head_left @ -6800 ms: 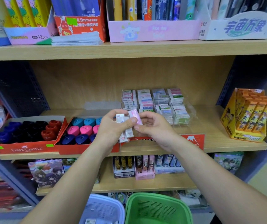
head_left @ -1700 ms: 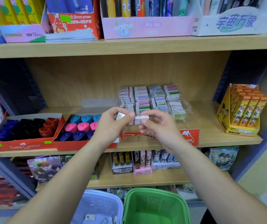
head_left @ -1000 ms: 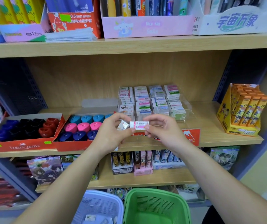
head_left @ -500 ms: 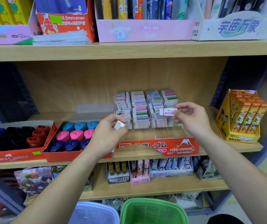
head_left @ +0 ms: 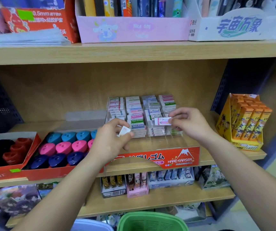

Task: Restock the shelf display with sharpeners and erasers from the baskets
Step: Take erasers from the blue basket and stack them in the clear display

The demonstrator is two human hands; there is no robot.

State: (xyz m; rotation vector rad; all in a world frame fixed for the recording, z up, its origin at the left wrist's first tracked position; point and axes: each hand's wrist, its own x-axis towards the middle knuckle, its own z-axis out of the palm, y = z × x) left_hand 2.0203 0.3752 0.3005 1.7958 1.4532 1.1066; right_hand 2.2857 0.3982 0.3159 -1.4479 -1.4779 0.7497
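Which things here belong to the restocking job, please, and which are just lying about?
Job: pink-striped eraser in right hand, small white eraser in left hand, eraser display rack, sharpener tray, green basket.
Lying about: orange packs, pink box, white box.

Head view, facing shelves (head_left: 133, 52) closely, angled downward

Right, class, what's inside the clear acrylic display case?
Stacked paper-sleeved erasers in four columns. The right hand, pinching a white-and-pink eraser, covers part of the rightmost; the left hand, gripping a white eraser, covers the leftmost's base.
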